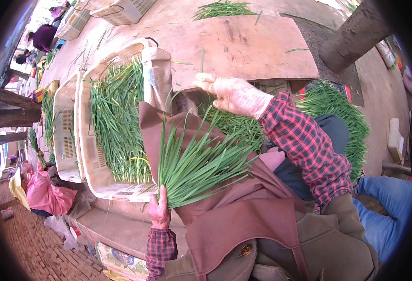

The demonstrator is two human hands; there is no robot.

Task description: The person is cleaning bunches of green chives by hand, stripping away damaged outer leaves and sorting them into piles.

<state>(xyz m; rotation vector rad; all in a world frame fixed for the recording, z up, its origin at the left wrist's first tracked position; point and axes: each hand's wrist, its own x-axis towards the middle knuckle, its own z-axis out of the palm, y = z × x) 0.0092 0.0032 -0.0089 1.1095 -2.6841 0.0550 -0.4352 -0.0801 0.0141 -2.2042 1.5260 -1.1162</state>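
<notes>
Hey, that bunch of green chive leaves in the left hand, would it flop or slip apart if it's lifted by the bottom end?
The bunch of green leaves, gripped at its base by the left hand, fans out at the tips, so it probably flexes rather than stays rigid. No tie is visible, so loose blades may slide out. It looks light for its size: one hand holds it.

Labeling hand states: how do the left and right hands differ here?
The left hand is bare; the right hand wears a thin pale glove. The left hand grips a fanned bunch of green leaves at its base near the body; the right hand reaches out over loose greens, pinching at most a blade. Both have red plaid sleeves.
</notes>
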